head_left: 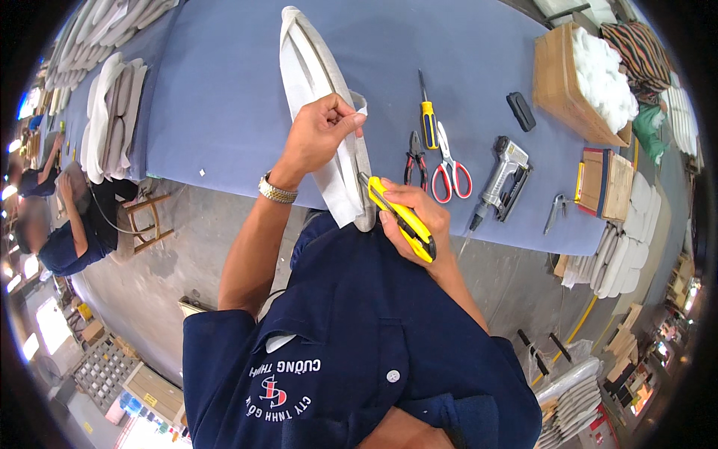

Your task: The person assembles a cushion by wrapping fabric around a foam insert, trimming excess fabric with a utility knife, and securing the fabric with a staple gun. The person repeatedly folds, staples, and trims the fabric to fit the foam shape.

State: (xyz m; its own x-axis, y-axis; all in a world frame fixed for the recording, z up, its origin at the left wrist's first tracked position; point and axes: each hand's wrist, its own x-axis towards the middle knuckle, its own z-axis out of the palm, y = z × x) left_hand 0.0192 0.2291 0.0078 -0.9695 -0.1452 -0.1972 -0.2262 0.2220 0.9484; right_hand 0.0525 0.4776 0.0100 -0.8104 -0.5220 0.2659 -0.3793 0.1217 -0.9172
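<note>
A long, narrow upholstered pad (308,63) in grey-beige fabric with a white backing lies edge-on over the table's front edge, its near end against my body. My left hand (320,131), with a metal watch on its wrist, pinches a strip of the white backing cloth (360,102) at the middle of the pad. In my right hand (419,213) is a yellow utility knife (404,221). Its tip points up and left, at the pad's right edge near the close end; whether the blade cuts into the fabric I cannot make out.
On the blue table (224,97) lie a screwdriver (428,120), pliers (416,161), red-handled scissors (446,165), a staple gun (505,179) and a black block (520,111). A carton of white stuffing (557,82) stands right. Stacked pads (112,120) are left, near a seated co-worker (63,251).
</note>
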